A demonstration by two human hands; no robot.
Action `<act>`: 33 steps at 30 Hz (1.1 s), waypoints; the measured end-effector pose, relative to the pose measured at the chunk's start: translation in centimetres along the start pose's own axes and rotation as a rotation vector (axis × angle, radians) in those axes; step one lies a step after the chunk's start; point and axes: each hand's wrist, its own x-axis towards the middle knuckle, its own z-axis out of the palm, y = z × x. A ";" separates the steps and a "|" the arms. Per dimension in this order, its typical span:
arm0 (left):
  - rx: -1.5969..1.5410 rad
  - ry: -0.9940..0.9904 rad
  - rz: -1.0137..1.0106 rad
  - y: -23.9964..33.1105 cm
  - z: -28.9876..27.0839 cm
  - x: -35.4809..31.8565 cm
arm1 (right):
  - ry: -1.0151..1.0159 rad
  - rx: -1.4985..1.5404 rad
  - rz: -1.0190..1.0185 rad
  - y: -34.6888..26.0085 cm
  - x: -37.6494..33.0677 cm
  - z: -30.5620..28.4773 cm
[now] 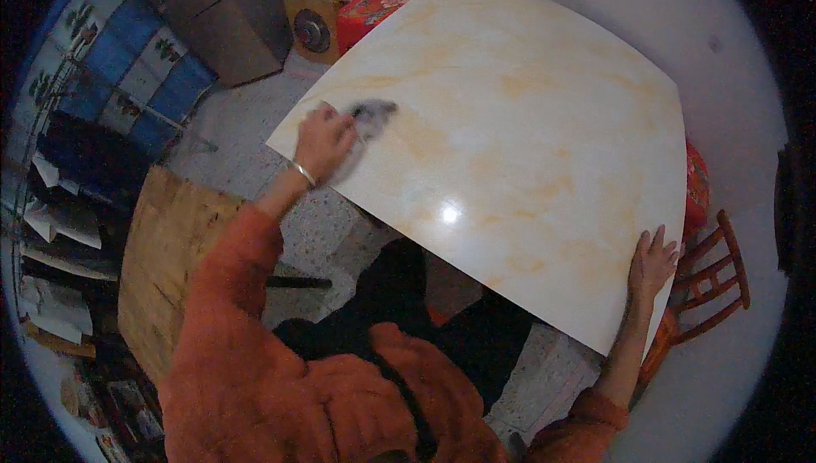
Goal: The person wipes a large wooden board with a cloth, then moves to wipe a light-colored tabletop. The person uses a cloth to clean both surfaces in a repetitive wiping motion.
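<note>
A large table with a pale marbled top [518, 149] stands in front of me. Near its left corner my left hand [325, 142], with a bracelet at the wrist, is closed on a grey cloth [374, 116]. The cloth lies bunched against the tabletop, its outline blurred. At the table's right edge my right hand [653, 263] rests flat with its fingers stretched out, holding nothing. A bright lamp reflection shows on the glossy surface between the two hands.
A wooden chair [714, 280] stands right of the table. Red floral-covered items [374, 6] and a box with a round speaker-like disc [313, 31] sit behind its far left edge. A wooden board [166, 251] is at my left, near a blue patterned curtain [119, 64] and dark clothes.
</note>
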 end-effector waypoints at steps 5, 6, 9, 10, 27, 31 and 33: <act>0.185 0.099 -0.157 -4.1 -0.7 -0.2 | 0.038 0.039 -0.032 -0.3 -1.0 0.3; 0.046 0.001 -0.202 -2.6 -1.3 -1.4 | 0.038 0.035 -0.035 -0.6 -1.6 0.5; -0.039 -0.001 0.045 2.6 -1.4 -3.6 | -0.075 -0.089 -0.087 0.2 -1.4 -2.1; -0.044 -0.014 0.041 2.5 -1.5 -3.6 | -0.046 -0.044 -0.052 0.5 -1.5 -1.9; 0.130 0.020 -0.173 -8.2 3.5 7.6 | -0.066 0.013 0.034 -1.2 -2.2 -1.5; -0.080 -0.152 0.053 -0.2 3.1 6.4 | -0.061 0.036 0.012 -0.9 -2.2 -1.6; -0.133 -0.106 0.230 3.6 -0.5 2.4 | -0.079 0.010 -0.002 -0.9 -2.5 -1.8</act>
